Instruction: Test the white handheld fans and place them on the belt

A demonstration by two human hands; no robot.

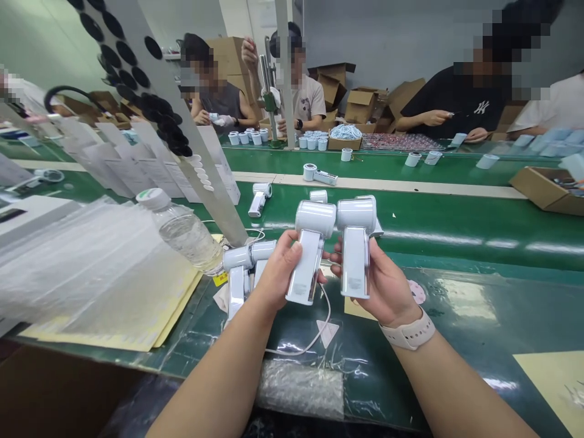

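Observation:
My left hand [283, 267] is closed around the handle of a pale blue handheld fan [314, 220], its thumb along the side. In my right hand [387, 283] is a second handheld fan [356, 216] of the same kind, gripped by its handle. Both fans are upright side by side, their round heads nearly touching or touching; I cannot tell which. Left of my left hand, more handheld fans [237, 258] lie on the bench, partly hidden by my forearm. A white cable [326, 310] curves on the bench below the fans.
A clear bottle [180, 231] stands tilted-looking beside plastic-covered yellow sheets [118, 340]. A slanted grey post [201, 176] rises at left. Beyond runs a green conveyor [447, 219] with several fans and fan heads. Bubble wrap [301, 389] lies at the front edge. Several co-workers [460, 97] sit opposite.

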